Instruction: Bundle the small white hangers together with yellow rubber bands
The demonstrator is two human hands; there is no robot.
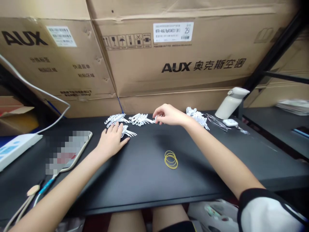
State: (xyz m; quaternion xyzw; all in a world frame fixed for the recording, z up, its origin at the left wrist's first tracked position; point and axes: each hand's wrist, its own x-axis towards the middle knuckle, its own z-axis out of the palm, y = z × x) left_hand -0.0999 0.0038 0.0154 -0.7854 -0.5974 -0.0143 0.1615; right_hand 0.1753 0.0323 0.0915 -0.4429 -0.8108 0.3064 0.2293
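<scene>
Small bundles of white hooked pieces lie along the back of the black table: a left bundle, a middle bundle and a right pile. My left hand rests, fingers spread, on the near side of the left bundle, partly over another bundle. Just right of the middle bundle is my right hand, its fingers curled together around something white that is mostly hidden. Yellow rubber bands lie loose at the table's middle.
A phone with a cable and a white power strip are at the left. Glasses, a small white device and a pale bottle stand at the back right. Large cardboard boxes rise behind.
</scene>
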